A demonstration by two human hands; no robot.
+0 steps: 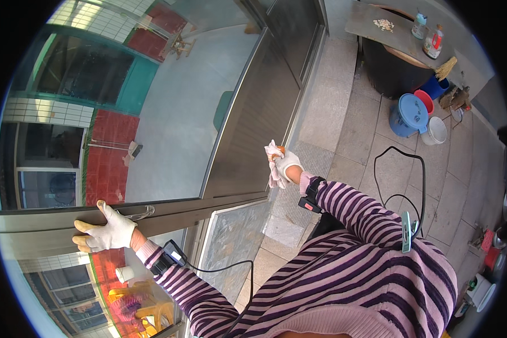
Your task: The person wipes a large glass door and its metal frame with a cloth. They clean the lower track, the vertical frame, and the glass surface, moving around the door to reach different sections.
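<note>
My left hand (110, 231), in a white work glove with yellowish fingertips, lies with fingers spread against the brown metal door frame (34, 230), beside a metal door handle (143, 212). My right hand (291, 164), gloved too, grips a crumpled pink-and-white cloth (274, 179) near the bottom of the door's brown lower panel (245, 139); whether the cloth touches the panel I cannot tell. Above this panel is a large glass pane (186, 114), showing a yard and tiled walls.
Stone paving (359, 169) runs along the door's right. A lidded blue bucket (410, 114), a white bucket (435, 130) and a red basin (424, 101) stand there, below a counter (372, 34) with bottles. A black cable (422, 177) loops beside my right arm.
</note>
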